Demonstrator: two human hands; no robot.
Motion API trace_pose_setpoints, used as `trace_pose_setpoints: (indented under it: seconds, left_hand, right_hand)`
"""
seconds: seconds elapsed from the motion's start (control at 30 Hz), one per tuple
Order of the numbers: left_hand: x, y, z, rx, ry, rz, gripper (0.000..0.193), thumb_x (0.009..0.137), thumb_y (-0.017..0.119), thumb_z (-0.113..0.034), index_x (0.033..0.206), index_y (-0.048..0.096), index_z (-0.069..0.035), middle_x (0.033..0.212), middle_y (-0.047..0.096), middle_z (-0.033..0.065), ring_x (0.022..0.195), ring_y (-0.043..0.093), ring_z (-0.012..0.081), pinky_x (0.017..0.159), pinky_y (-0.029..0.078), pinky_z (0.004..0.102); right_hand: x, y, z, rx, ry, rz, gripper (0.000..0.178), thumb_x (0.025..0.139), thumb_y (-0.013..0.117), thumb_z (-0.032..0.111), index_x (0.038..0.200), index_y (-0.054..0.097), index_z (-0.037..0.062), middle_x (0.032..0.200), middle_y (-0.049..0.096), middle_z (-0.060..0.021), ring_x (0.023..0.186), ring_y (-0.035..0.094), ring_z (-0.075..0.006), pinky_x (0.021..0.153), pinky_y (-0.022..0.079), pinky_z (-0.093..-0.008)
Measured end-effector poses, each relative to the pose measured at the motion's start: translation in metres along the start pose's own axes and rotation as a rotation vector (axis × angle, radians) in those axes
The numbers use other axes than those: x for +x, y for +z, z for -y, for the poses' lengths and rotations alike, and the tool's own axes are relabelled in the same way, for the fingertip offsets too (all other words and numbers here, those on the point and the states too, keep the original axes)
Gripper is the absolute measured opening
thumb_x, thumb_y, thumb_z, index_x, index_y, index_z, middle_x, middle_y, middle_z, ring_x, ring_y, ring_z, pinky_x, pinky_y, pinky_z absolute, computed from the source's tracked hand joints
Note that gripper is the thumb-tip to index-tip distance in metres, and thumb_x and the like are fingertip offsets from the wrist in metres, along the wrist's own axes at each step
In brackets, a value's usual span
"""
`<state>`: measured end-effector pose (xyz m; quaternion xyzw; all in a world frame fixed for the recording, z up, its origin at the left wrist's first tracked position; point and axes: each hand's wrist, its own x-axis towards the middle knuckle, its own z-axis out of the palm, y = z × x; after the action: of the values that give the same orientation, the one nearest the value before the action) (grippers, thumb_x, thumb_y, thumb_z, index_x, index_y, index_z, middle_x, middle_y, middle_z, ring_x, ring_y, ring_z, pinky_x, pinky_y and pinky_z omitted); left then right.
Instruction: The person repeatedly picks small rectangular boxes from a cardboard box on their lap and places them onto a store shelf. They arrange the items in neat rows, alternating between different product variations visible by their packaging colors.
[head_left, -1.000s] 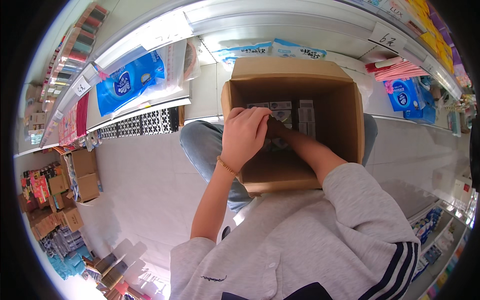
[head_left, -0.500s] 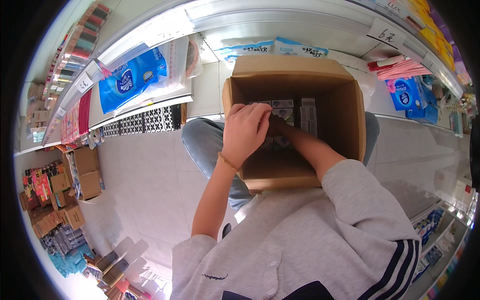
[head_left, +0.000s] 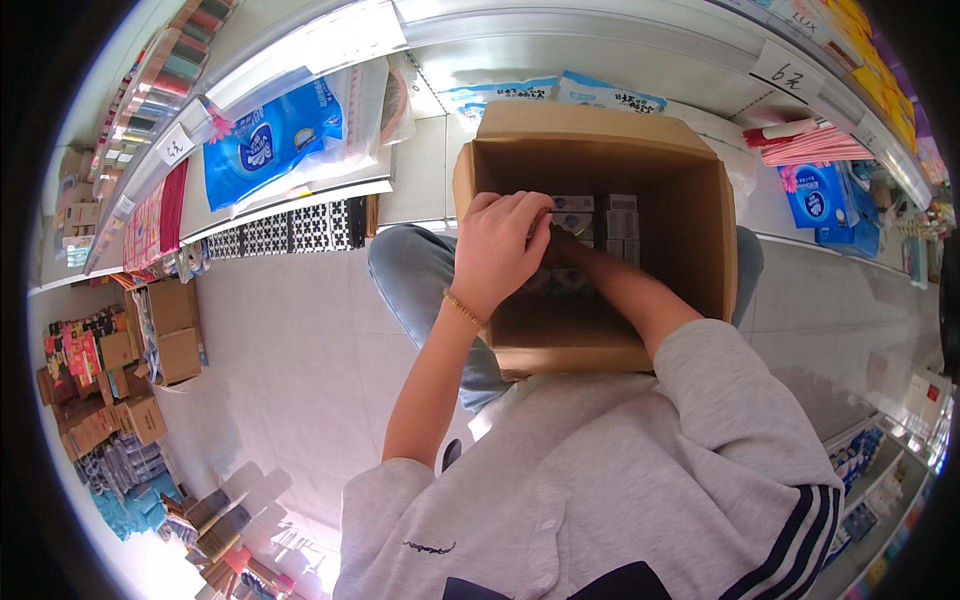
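Observation:
An open brown cardboard box (head_left: 600, 124) stands between my knees. Small pale packs (head_left: 621, 222) with printed sides are stacked in its shaded bottom. At the box's left wall is my left hand (head_left: 500, 245), its fingers bent and pressed together over the opening; what they hold, if anything, is hidden. My right hand (head_left: 562, 248) reaches down into the box beside the left one, close to the packs. Shade and my left hand cover its fingers, so its grip does not show.
A white shelf (head_left: 416, 165) curves around the front, carrying blue wipe packs (head_left: 270, 140) at left, blue and white bags (head_left: 610, 94) behind the box and more blue packs (head_left: 815, 195) at right. Cardboard boxes (head_left: 172, 325) stand on the floor at left.
The whole view has shifted slightly, moving the box a little to the right in the picture. Both hands stay in nearly the same place at the box.

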<state>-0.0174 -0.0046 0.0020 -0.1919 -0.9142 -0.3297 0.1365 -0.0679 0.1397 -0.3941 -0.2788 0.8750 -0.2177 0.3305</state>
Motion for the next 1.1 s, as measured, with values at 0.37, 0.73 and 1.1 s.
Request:
trace_pose_setpoints:
  seconds: [0.37, 0.73, 1.1]
  left_hand:
    - [0.007, 0.001, -0.002, -0.002, 0.014, 0.010, 0.009, 0.089, 0.067, -0.008, 0.097, 0.069, -0.010, 0.083, 0.071, 0.0036, 0.076, 0.067, 0.0246, 0.083, 0.050, 0.0357]
    - [-0.001, 0.001, -0.001, 0.021, -0.026, 0.019, 0.008, 0.087, 0.066, -0.009, 0.095, 0.067, -0.010, 0.083, 0.071, 0.0047, 0.078, 0.067, 0.0267, 0.082, 0.050, 0.0385]
    - [0.000, -0.003, -0.002, 0.008, -0.018, 0.004, 0.007, 0.088, 0.066, -0.010, 0.096, 0.066, -0.009, 0.082, 0.070, 0.0064, 0.078, 0.067, 0.0284, 0.082, 0.050, 0.0395]
  right_hand:
    - [-0.009, 0.008, -0.006, 0.048, -0.222, -0.212, 0.066, 0.082, 0.068, 0.061, 0.132, 0.066, 0.0186, 0.126, 0.066, -0.0226, 0.115, 0.064, -0.0395, 0.098, 0.051, -0.0522]
    - [-0.041, -0.005, 0.044, 0.132, 0.041, -0.430, 0.049, 0.082, 0.074, 0.038, 0.124, 0.068, 0.0126, 0.112, 0.074, -0.0139, 0.101, 0.072, -0.0321, 0.082, 0.058, -0.0461]
    - [-0.031, -0.022, 0.044, 0.171, -0.067, -0.306, 0.050, 0.081, 0.074, 0.036, 0.125, 0.069, 0.0126, 0.109, 0.075, -0.0135, 0.101, 0.072, -0.0317, 0.082, 0.058, -0.0454]
